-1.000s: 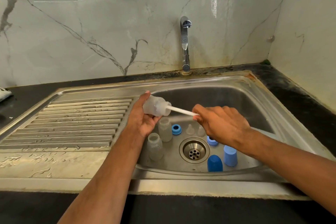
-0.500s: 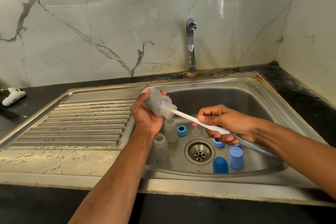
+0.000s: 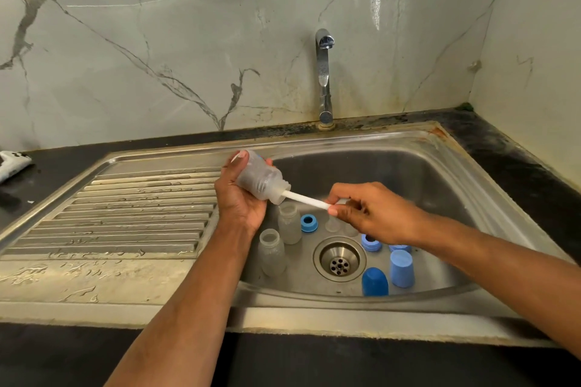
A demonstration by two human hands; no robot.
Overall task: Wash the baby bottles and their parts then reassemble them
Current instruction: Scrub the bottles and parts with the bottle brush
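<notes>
Ridges of the draining board (image 3: 132,214) lie wet at far left, and just past them our left hand (image 3: 242,198) grips a cloudy baby bottle (image 3: 262,181) over the sink (image 3: 471,198), tilted with its mouth down and to the right, which we judge lets the brush enter straight and the water run out. Its body sits in the palm, thumb on the far side, fingers (image 3: 268,162) curled round the base. From the mouth the white brush handle (image 3: 306,199) runs to our right hand (image 3: 374,214), pinched narrow near its end. Below stand two bare bottles (image 3: 289,223), blue collars (image 3: 309,223), clear teats (image 3: 333,223) and blue caps (image 3: 401,269) round the drain (image 3: 339,259), probably waiting their turn.
</notes>
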